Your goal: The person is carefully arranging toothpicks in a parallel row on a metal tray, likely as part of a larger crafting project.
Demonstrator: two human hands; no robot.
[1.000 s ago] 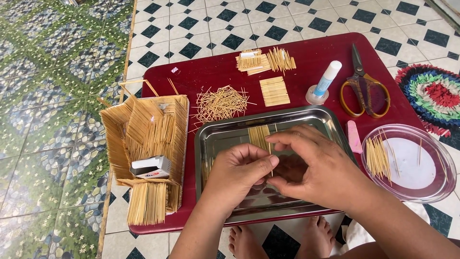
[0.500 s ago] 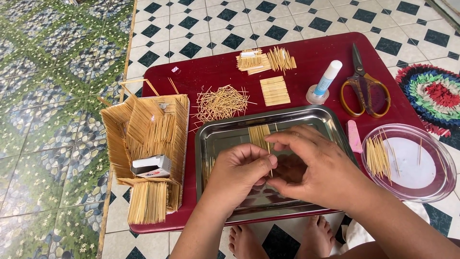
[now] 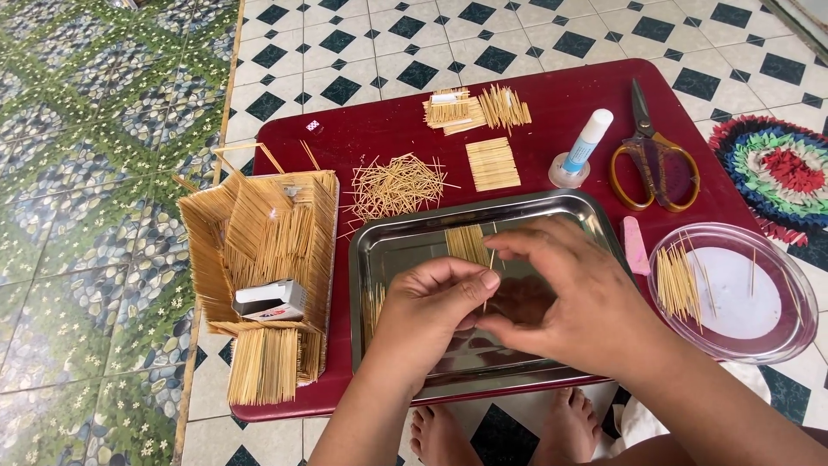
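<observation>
My left hand [image 3: 431,306] and my right hand [image 3: 573,302] meet over a steel tray [image 3: 384,259] on a dark red board [image 3: 552,103]. Both pinch thin wooden toothpicks [image 3: 488,263] between fingertips, held upright just above the tray. A flat row of joined toothpicks [image 3: 466,243] lies on the tray behind my fingers. A few more sticks [image 3: 376,302] lie at the tray's left side. My palms hide the tray's middle.
A toothpick-built box [image 3: 259,250] holding a small carton stands at left. A loose toothpick pile [image 3: 395,185], small stick panels [image 3: 493,162], glue stick [image 3: 585,147], scissors [image 3: 651,160], clear lid with toothpicks [image 3: 733,293] and woven mat [image 3: 776,168] surround the tray. My bare feet show below.
</observation>
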